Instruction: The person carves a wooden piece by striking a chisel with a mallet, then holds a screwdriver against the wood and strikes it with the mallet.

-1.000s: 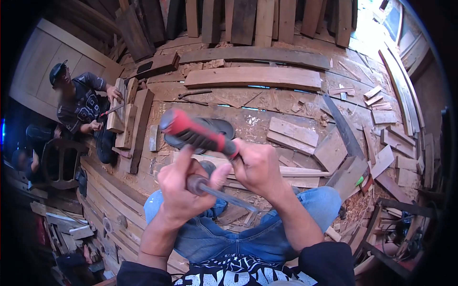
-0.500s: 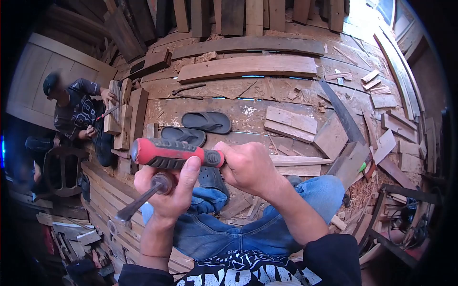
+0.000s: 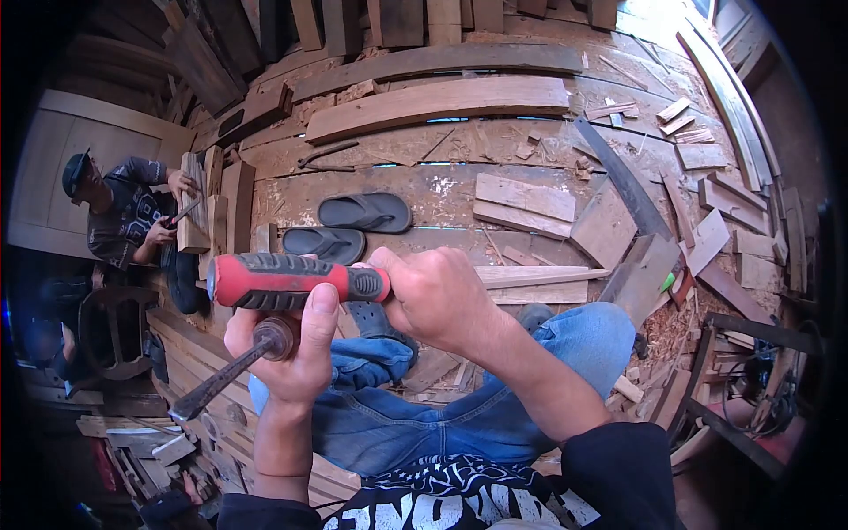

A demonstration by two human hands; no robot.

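A red and black tool handle [image 3: 283, 281] lies level across the front of my hands, its butt end to the left. My left hand [image 3: 296, 353] is closed round a second tool, a chisel with a worn brown handle end [image 3: 276, 337] and a dark blade [image 3: 216, 382] slanting down to the left; its thumb presses on the red handle. My right hand [image 3: 433, 293] is a closed fist at the right end of the red handle, round a part that its fingers hide.
Grey sandals [image 3: 365, 213] lie on the plank floor beyond my hands. Further off are a long board [image 3: 442, 104] and a saw [image 3: 623, 181]. At the left, a co-worker [image 3: 132, 208] holds a tool against a wood block [image 3: 193, 208].
Both hands and the tools have shifted slightly left in view. The room appears shifted left and up. The co-worker's lower hand has moved up nearer the wood block.
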